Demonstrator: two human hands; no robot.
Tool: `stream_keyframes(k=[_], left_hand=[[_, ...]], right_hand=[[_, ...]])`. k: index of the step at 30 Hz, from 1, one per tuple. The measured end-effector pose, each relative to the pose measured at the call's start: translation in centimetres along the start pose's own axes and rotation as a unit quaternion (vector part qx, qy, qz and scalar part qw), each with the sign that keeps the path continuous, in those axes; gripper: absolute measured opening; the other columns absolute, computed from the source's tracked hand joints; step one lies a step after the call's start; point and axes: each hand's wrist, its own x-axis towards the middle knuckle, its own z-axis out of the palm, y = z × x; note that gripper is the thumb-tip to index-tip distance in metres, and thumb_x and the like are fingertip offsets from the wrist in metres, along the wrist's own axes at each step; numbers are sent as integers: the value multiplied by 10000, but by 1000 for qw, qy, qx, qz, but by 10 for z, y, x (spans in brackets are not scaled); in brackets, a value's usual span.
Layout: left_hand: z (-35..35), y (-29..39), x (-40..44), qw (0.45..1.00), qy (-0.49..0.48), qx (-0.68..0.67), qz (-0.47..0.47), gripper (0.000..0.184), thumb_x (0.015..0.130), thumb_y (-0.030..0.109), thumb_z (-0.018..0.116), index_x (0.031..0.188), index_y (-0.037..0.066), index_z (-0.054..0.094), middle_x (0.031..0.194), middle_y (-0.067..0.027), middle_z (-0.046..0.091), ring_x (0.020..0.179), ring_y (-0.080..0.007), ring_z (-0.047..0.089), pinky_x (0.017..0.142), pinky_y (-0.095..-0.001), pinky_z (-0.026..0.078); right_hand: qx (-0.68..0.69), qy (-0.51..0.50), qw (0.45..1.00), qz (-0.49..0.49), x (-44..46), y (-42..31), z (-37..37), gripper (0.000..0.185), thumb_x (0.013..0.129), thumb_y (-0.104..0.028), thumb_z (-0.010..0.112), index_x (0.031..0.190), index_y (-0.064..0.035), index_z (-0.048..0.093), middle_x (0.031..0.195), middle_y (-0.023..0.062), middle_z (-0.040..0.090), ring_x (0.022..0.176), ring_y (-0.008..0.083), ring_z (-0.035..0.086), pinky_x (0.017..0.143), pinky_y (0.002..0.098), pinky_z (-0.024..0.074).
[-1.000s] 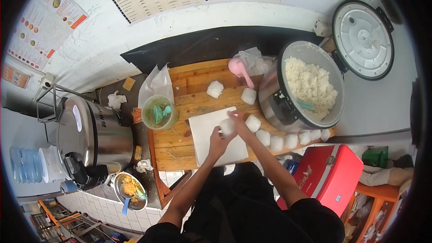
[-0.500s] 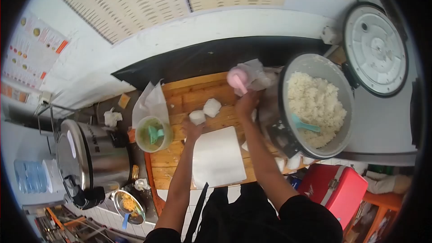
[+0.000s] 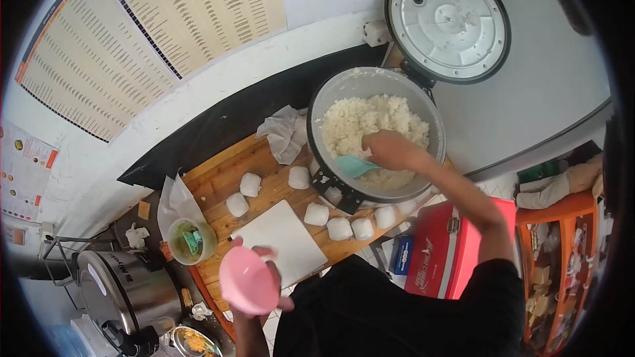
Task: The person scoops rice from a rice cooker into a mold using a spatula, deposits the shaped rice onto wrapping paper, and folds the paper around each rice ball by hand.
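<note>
My left hand (image 3: 272, 281) is wrapped round a pink bowl (image 3: 249, 280), near the lower left corner of the white paper stack (image 3: 283, 241). Over the open cooker (image 3: 377, 79), my right hand (image 3: 391, 150) reaches in with its fingers closed at the end of a teal scoop (image 3: 354, 166). The scoop lies against the white rice (image 3: 370, 116). White wrapped packets stand on the wooden table (image 3: 218, 172), two of them left of the cooker (image 3: 237, 204) and several along the front edge (image 3: 340, 228).
A round lid (image 3: 450, 20) stands open behind the cooker. At the left are a tub with a green scoop (image 3: 192, 241) and a closed steel cooker (image 3: 126, 287). A red cool box (image 3: 436, 251) stands at the right. Crumpled plastic (image 3: 283, 133) lies behind the packets.
My left hand has left the packets and now has the pink bowl, lifted from the back of the table. My right hand has moved right, into the cooker. The view has swung right.
</note>
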Motion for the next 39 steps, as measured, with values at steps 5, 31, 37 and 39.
stream_keyframes(k=[5,31,37,39], left_hand=[[6,-14,24,986,137,88,-23,1294,534,327,950,1529,126,148,1521,-294,207,1103,-431,610,865,-483,594],[-53,-55,75,891,240,369,-110,869,657,202,830,1381,-43,417,1274,-131,569,1110,-203,588,972,-332,469],[-75,-59,69,923,215,293,-122,856,737,235,765,1432,6,322,1283,-147,550,1089,-267,613,860,-419,556],[-75,-55,70,934,212,259,-127,844,769,254,731,1448,23,286,1290,-159,541,1092,-299,615,812,-464,583]], right_hand=[[-101,-116,983,-100,31,60,79,410,740,-74,711,1091,21,523,909,225,642,932,403,622,796,462,486],[-105,-67,992,9,60,65,32,169,765,-186,650,797,-27,696,739,163,683,725,336,691,668,440,547],[-95,-101,989,-57,63,37,40,288,867,-335,624,834,-54,677,699,171,654,698,356,670,639,469,518],[-83,-92,989,-84,66,37,48,301,875,-354,612,839,-63,679,709,172,653,705,355,668,638,468,511]])
